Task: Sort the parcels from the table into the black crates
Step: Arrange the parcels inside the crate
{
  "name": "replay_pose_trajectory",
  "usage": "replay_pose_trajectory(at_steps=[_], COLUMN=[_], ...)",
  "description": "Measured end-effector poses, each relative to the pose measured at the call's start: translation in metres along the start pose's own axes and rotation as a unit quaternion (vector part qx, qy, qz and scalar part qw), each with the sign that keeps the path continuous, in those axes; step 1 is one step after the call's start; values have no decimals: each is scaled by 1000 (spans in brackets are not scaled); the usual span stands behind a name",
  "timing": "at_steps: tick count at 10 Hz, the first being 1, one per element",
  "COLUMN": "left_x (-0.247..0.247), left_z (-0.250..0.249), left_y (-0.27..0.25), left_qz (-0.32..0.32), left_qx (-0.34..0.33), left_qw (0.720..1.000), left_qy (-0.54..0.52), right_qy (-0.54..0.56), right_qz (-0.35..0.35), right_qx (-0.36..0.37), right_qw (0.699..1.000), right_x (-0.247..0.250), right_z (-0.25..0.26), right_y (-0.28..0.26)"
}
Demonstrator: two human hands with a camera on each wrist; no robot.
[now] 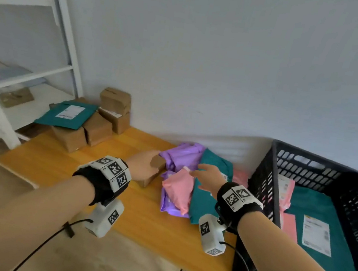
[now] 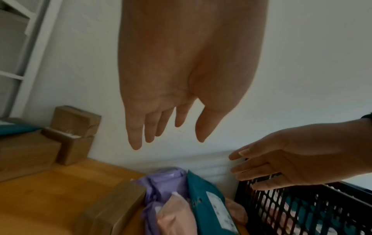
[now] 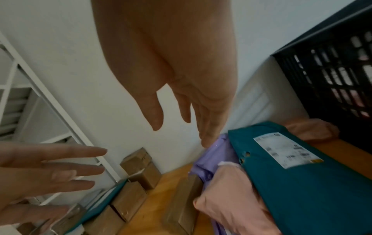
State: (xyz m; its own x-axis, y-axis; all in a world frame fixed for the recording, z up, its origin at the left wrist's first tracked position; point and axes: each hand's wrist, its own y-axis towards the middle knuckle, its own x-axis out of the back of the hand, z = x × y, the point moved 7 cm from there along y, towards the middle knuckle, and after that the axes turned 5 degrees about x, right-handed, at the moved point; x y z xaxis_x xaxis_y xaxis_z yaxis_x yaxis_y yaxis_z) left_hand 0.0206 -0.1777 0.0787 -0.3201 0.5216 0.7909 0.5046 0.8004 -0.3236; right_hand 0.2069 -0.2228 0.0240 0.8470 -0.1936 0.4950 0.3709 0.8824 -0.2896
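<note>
A pile of soft parcels lies on the wooden table (image 1: 67, 166): a pink mailer (image 1: 177, 189) on purple mailers (image 1: 182, 156), beside a teal mailer (image 1: 203, 200) with a white label. A small brown box (image 1: 153, 176) sits just left of the pile. My left hand (image 1: 149, 162) hovers over the box, fingers straight (image 2: 149, 132), holding nothing. My right hand (image 1: 202, 174) hovers over the teal mailer (image 3: 302, 182) and pink mailer (image 3: 231, 198), fingers spread (image 3: 207, 132) and empty. The black crate (image 1: 306, 161) stands at the right, with a teal mailer (image 1: 321, 222) and pink mailers inside.
Several brown boxes (image 1: 97, 127) are stacked at the table's far left against the wall, with a teal mailer (image 1: 67, 112) lying on them. A white shelf frame (image 1: 59, 17) stands to the left. Another pink mailer (image 1: 239, 177) lies between the pile and the crate.
</note>
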Motion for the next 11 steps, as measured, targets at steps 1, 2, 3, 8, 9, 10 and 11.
replay_pose_trajectory(at_steps=[1, 2, 3, 8, 9, 10, 11], left_x=[-19, -41, -65, -132, -137, -140, -145], left_z=[37, 61, 74, 112, 107, 102, 101], left_y=[9, 19, 29, 137, 159, 173, 183], left_qz=[7, 21, 45, 140, 143, 151, 173], left_qx=[18, 33, 35, 44, 37, 25, 6], left_qw=[1000, 999, 998, 989, 989, 988, 985], left_qy=[0, 5, 8, 31, 14, -6, -23], right_qy=[-13, -41, -51, -72, -69, -83, -37], right_qz=[2, 23, 30, 20, 10, -6, -11], right_qx=[-21, -29, -40, -110, -126, -143, -169], right_qw=[1000, 998, 997, 991, 990, 986, 985], right_x=[-22, -41, -57, -85, -82, -83, -90], right_z=[-18, -34, -52, -95, -97, -97, -105], right_y=[-4, 0, 7, 76, 94, 108, 115])
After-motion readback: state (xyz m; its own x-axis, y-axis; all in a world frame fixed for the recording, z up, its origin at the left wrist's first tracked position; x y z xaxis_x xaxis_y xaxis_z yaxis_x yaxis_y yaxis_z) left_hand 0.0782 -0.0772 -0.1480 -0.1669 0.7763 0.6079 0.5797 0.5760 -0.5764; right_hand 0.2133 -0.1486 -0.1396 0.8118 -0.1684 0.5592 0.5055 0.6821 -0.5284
